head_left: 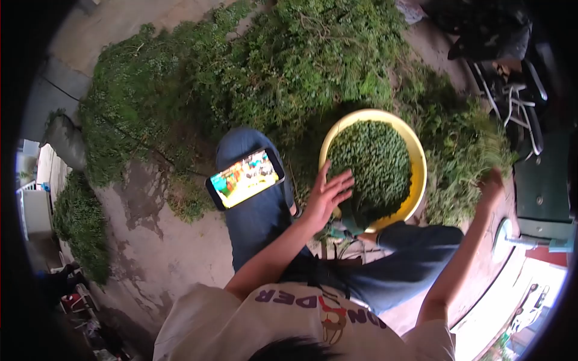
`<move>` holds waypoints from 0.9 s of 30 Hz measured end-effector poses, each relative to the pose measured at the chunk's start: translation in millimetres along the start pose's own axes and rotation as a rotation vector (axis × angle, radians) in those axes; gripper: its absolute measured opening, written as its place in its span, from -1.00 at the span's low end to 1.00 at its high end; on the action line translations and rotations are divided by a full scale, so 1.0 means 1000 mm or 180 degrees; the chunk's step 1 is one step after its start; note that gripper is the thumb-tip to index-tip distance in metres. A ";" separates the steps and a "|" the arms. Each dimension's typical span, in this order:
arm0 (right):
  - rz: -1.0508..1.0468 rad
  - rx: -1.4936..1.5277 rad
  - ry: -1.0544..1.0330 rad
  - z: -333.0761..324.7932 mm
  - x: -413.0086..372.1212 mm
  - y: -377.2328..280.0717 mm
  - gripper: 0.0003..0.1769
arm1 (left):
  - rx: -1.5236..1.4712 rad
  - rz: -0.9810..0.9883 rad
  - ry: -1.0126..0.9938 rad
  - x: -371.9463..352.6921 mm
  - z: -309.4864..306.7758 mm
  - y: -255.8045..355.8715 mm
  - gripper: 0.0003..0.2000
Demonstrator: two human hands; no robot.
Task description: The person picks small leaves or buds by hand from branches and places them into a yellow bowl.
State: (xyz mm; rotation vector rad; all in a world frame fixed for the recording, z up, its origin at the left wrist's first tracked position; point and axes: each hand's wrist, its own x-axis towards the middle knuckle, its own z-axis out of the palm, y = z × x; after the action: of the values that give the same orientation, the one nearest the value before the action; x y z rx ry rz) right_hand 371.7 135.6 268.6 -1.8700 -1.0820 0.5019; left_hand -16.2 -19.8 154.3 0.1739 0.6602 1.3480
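Observation:
My left hand (328, 195) is open with its fingers spread over the near left rim of a yellow basin (419, 162). Small green berries (373, 162), bunched closely together, fill much of this basin. Out to the right, my right hand (492, 185) has its fingers closed around the lower end of a leafy green branch (490, 147), which is smeared by motion. Its leaves overlap the greenery behind, so where it ends is hard to tell. A phone (245, 178) with a lit screen rests on my left thigh.
A large heap of leafy branches (289, 66) spreads beyond the basin, with more cut greenery (454, 162) at its right. A smaller pile (78, 222) lies at the far left. Metal-legged chairs (518, 102) and a dark green box (545, 180) stand at the right.

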 end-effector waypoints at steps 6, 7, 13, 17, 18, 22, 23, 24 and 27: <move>-0.0574 -0.2561 0.1100 0.072 0.081 0.014 -0.45 | 0.0460 -0.0488 0.0029 0.006 0.004 -0.017 -0.40; -0.1212 -0.2492 0.0280 0.109 0.070 0.010 -0.40 | 0.0601 -0.0578 0.0076 0.009 0.003 -0.020 -0.40; -0.2549 -0.1721 -0.2531 0.399 -0.096 -0.080 -0.65 | 0.0878 -0.0692 0.0114 0.005 0.009 -0.037 -0.45; -0.4614 -0.2270 -0.2235 0.553 -0.162 -0.089 -0.59 | 0.1242 -0.0493 -0.0014 -0.001 0.007 -0.051 -0.48; -0.4622 -0.2240 -0.2292 0.573 -0.172 -0.089 -0.59 | 0.1242 -0.0460 0.0117 0.000 0.009 -0.052 -0.51; -0.4860 -0.4389 -0.3474 0.620 -0.204 -0.108 -0.63 | 0.1247 -0.0617 0.0281 0.002 0.019 -0.004 -0.60; -0.4336 -0.5680 -0.4333 0.622 -0.208 -0.112 -0.64 | 0.1209 -0.0666 0.0268 0.002 0.019 0.000 -0.62; -0.4326 -0.4770 -0.4201 0.617 -0.208 -0.097 -0.74 | 0.1244 -0.0586 0.0227 0.005 0.015 -0.008 -0.65; -0.3453 -0.3713 -0.3738 0.598 -0.210 -0.055 -0.87 | 0.1245 -0.0188 0.0132 0.010 0.014 -0.027 -0.60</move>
State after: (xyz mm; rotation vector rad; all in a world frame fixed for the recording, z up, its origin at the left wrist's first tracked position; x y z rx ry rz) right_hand -182.7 267.2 -13.7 -1.2567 -3.4166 0.2501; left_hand 14.7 -13.7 149.5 0.4379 0.9536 1.1577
